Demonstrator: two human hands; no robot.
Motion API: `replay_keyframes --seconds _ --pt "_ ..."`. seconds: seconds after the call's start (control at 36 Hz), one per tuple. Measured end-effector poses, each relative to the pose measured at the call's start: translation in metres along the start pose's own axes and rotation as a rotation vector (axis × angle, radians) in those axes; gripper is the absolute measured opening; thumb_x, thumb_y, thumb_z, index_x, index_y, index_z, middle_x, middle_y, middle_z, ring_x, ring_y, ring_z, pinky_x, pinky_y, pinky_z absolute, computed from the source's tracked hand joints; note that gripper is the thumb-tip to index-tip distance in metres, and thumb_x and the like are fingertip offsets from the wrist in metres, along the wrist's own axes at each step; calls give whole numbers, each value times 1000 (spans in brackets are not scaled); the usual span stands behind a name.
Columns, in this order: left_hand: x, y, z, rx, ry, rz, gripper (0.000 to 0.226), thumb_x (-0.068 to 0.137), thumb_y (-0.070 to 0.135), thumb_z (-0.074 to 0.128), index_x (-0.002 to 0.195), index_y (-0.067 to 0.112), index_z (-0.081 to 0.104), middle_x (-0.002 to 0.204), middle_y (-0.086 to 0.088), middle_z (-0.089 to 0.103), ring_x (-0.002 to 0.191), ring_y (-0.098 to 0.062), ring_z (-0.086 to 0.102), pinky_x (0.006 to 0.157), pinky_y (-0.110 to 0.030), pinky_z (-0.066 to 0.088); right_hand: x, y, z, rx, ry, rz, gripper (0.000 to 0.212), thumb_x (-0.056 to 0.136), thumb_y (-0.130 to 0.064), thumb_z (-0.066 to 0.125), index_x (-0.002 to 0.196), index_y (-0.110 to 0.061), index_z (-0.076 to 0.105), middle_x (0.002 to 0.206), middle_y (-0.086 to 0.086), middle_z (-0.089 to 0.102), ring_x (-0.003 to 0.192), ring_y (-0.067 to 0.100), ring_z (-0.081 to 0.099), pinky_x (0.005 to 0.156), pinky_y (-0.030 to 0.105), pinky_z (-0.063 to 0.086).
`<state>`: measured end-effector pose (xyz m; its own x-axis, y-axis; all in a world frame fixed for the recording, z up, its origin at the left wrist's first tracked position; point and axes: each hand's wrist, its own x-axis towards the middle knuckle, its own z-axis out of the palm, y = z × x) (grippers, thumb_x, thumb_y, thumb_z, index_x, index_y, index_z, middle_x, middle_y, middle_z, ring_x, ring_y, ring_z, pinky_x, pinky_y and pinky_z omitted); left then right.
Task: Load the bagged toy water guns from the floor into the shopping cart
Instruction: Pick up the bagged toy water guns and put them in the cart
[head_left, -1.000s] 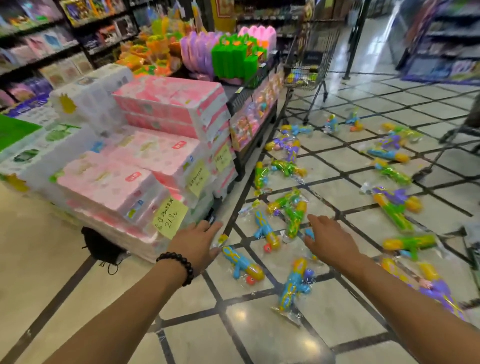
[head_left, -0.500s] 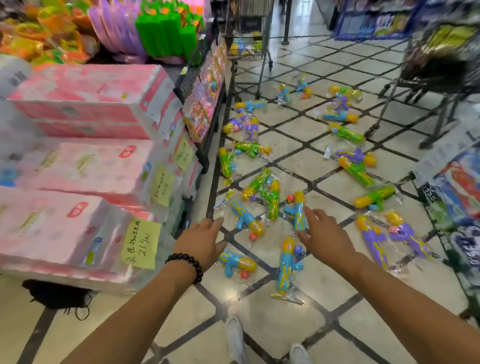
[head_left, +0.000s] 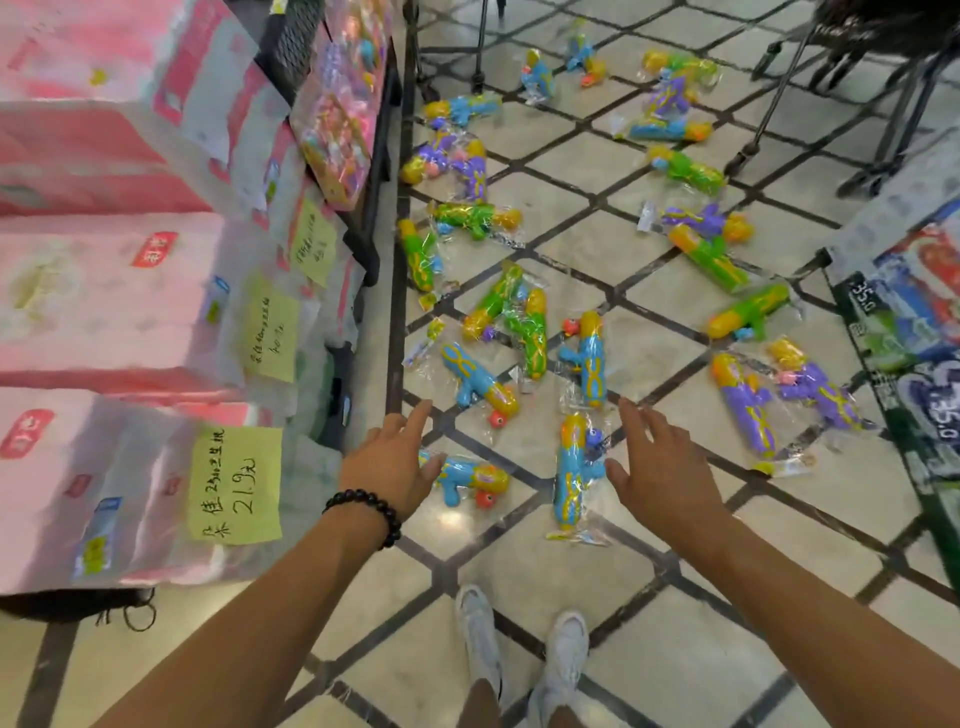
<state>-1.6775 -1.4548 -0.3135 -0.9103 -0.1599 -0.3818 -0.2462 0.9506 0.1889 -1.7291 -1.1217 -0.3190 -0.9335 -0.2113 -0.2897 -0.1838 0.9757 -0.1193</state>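
Both hands empty, fingers spread: left hand (head_left: 392, 465), right hand (head_left: 657, 467). We should pinch the nearest blue gun (head_left: 571, 478) by its bag, not the slippery film edge.

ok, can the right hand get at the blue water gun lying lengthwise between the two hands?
Probably yes. The right hand is open, holds nothing, and hovers just right of the blue water gun. That bag lies alone on the floor tile, nothing on top of it or between.

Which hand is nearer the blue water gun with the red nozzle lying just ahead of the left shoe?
Left. The left hand overlaps that blue water gun at its rear end; the right hand hovers further to its right, beyond another blue gun.
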Motion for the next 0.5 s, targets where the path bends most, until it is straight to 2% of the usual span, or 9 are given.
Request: replay_keyframes --seconds 0.14,0.33,0.5 --pt "37 -5 56 -57 -52 -50 74 98 53 52 159 40 12 147 -1 41 125 -27 51 93 -45 52 22 11 66 11 -35 14 81 93 -47 65 159 -22 27 152 12 42 124 40 52 77 49 57" --pt "92 -10 158 -81 -80 -62 76 97 53 54 159 42 11 154 -1 38 128 -30 53 94 -49 54 56 28 160 -25 -125 25 81 99 -49 56 164 -22 16 160 13 32 132 40 46 86 50 56" --pt "145 -22 253 -93 -113 -64 78 95 55 55 157 43 9 157 -3 36 129 -34 53 97 -53 53 85 44 257 2 -160 33 80 95 -45 64 160 -18 25 156 14 38 125 43 50 81 51 57"
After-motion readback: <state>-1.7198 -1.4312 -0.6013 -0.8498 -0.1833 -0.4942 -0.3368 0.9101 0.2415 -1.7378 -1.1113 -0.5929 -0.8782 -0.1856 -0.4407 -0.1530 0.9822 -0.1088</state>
